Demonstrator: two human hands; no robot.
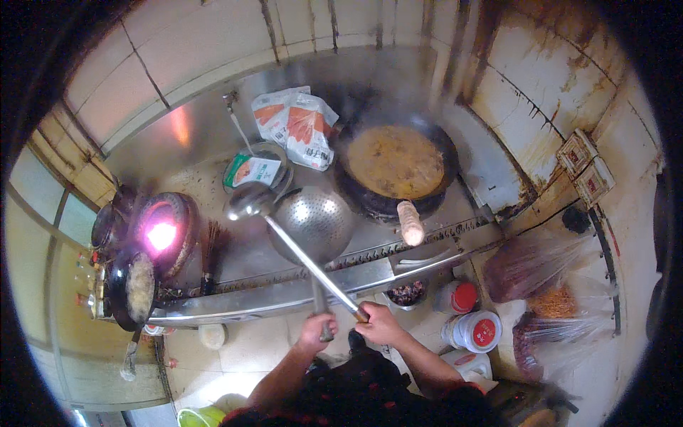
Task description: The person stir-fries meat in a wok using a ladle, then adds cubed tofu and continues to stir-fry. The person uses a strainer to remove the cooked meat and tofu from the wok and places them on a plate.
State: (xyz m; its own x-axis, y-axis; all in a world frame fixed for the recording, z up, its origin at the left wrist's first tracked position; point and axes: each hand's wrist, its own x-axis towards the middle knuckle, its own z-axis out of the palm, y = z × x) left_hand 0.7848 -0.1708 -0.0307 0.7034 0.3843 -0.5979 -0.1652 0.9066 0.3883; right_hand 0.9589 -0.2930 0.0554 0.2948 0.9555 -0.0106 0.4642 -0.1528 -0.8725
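My left hand (317, 332) is closed around the handle of a perforated metal skimmer (315, 221), whose round bowl is over the steel stove top. In my right hand (380, 323) is the end of a long-handled steel ladle (312, 267). The ladle's handle crosses over the skimmer's, and its bowl (251, 202) is to the left of the skimmer. Behind them at the right, a large black wok (451, 155) with a wrapped handle holds steaming brownish liquid (396, 160). A green and white packet (252, 172) lies on a round bowl behind the ladle.
Printed plastic bags (304, 128) lie behind the skimmer. At the left are a glowing burner (163, 235), a bamboo brush (209, 256) and a second wok (118, 291) with pale contents. Lidded tubs (477, 332) and filled plastic bags (525, 267) stand below the counter edge at the right.
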